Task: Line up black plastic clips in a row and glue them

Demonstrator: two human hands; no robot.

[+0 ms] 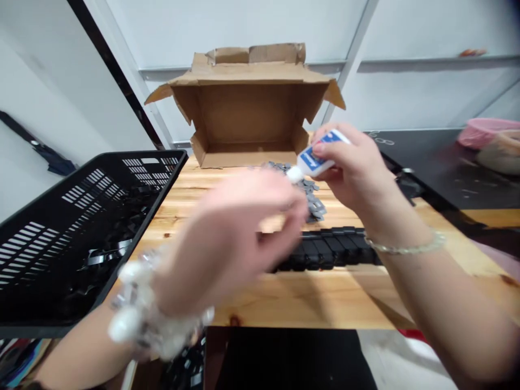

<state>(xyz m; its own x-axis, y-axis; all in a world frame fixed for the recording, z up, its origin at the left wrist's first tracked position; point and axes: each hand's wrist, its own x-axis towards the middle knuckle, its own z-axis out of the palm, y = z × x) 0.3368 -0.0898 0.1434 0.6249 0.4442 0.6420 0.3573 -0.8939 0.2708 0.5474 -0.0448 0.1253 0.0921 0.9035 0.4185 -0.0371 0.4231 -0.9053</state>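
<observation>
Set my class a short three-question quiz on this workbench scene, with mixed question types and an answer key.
1. Multiple choice: What does the right hand grip?
A) A white-and-blue squeeze tube
B) A pair of scissors
C) A cardboard flap

2. True or false: The open cardboard box sits farther from the person than the loose grey pieces on the wooden table.

3. Fill in the blank: The chunky beaded bracelet is on the person's ____ wrist.

Key: 1 A; 2 true; 3 left.
</observation>
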